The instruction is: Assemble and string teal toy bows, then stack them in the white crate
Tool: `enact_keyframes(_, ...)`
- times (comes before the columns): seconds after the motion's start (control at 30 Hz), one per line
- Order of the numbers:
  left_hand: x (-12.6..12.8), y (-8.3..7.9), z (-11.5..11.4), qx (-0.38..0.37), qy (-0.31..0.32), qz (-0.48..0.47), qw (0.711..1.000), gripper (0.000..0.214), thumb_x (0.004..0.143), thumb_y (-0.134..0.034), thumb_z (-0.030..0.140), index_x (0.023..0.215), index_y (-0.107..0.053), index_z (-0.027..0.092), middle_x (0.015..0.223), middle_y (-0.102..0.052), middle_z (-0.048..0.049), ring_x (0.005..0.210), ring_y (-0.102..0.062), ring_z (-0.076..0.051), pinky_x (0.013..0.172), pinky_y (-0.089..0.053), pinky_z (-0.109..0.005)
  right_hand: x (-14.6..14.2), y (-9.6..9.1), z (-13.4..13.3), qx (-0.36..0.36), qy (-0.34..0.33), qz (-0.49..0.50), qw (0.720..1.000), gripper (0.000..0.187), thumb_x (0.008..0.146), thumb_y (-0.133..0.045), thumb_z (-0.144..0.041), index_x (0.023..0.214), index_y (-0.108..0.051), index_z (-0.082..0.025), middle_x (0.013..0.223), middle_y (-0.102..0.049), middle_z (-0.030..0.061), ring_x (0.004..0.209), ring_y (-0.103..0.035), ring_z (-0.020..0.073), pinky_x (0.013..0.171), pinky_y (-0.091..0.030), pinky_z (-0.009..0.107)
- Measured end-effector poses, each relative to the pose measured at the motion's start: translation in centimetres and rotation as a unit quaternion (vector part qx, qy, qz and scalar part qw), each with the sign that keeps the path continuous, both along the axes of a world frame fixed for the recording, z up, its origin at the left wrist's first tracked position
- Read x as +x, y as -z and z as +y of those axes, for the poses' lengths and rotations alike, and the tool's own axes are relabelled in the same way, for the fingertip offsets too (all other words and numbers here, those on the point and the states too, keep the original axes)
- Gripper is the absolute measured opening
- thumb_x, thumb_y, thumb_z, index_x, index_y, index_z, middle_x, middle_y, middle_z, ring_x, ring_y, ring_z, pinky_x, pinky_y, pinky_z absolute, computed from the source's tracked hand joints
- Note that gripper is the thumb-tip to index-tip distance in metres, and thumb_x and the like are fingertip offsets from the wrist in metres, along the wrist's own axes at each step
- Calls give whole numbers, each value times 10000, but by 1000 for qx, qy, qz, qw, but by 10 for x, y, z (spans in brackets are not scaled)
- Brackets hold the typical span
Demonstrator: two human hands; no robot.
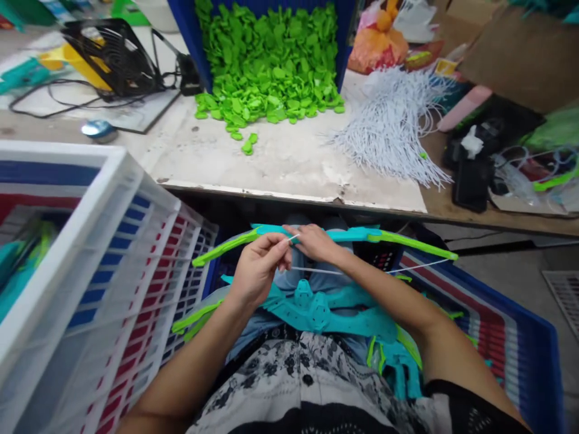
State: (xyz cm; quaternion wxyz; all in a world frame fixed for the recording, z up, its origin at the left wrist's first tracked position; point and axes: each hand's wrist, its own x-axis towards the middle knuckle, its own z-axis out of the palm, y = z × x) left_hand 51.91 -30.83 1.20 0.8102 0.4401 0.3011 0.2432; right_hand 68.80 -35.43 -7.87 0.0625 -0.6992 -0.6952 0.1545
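Note:
Over my lap I hold a teal and green toy bow (362, 236), lying crosswise with lime tips. My right hand (316, 242) is closed around its teal middle. My left hand (257, 271) pinches the end of a thin white string (362, 271), which runs right toward the bow's green tip. More teal bow parts (316, 307) rest on my lap below the hands.
A white crate (90, 253) stands at my left, a blue crate (506, 325) with bow parts at my right. On the table (280, 163) lie a heap of small green pieces (271, 66), a bundle of white strings (393, 126), a black fan (113, 57) and clutter at right.

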Motion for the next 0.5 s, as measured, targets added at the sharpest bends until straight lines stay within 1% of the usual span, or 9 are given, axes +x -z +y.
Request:
enact_keyframes(0.07,-7,6,6,38,-55,2,998,194,733,-719,321,747,-630,150,544,-546,27,481,-478,-58,464,-362,-173,24,-7,-5,-20,-15,74,997,553,863,-514,-251,1405,-405,-241,966,-650,68,812,-572,172,750,-412,279)
enact_keyframes(0.1,-10,10,10,57,-91,9,994,188,738,-713,318,757,-636,148,539,-535,28,485,-471,-59,462,-354,-172,35,-8,-8,-35,-14,119,992,551,846,-534,-258,1387,-434,-249,894,-657,32,735,-560,141,695,-403,244)
enact_keyframes(0.17,-17,20,23,97,-175,28,979,177,740,-708,308,775,-644,147,534,-525,32,474,-450,-57,451,-340,-173,54,-7,-12,-64,12,195,979,519,818,-559,-288,1334,-509,-256,716,-634,-35,576,-495,90,585,-361,199)
enact_keyframes(0.23,-22,29,40,142,-254,51,955,167,734,-708,295,775,-647,145,529,-522,36,460,-433,-55,432,-318,-172,64,-1,-14,-78,46,238,967,502,793,-575,-314,1290,-560,-248,635,-626,-61,497,-445,72,529,-341,189)
enact_keyframes(0.27,-23,32,49,166,-281,63,943,165,730,-708,292,771,-649,144,526,-521,37,453,-428,-55,423,-308,-173,66,2,-14,-77,56,251,963,495,782,-581,-316,1272,-578,-246,659,-653,-58,497,-460,76,527,-356,191)
enact_keyframes(0.33,-22,36,68,214,-304,88,924,165,733,-699,296,766,-655,140,527,-527,34,447,-426,-56,419,-305,-178,68,8,-14,-68,63,273,958,488,768,-588,-302,1253,-596,-249,809,-720,-34,565,-548,105,570,-419,204)
enact_keyframes(0.4,-17,36,82,264,-303,110,909,165,748,-678,303,772,-664,140,542,-543,29,460,-443,-61,439,-329,-182,67,10,-14,-60,61,289,953,497,759,-596,-282,1254,-593,-250,994,-727,-10,713,-637,156,665,-480,231)
enact_keyframes(0.43,-13,34,88,288,-299,119,902,164,758,-666,304,775,-666,141,552,-551,26,473,-457,-64,456,-347,-184,66,10,-13,-57,60,293,952,501,755,-602,-276,1255,-592,-250,1062,-711,-2,788,-658,179,716,-497,246)
enact_keyframes(0.5,-5,29,96,330,-295,129,888,159,772,-645,298,775,-667,140,567,-564,23,504,-485,-71,497,-380,-187,65,8,-13,-53,61,296,952,502,749,-615,-264,1250,-596,-248,1133,-682,8,885,-669,209,793,-510,271)
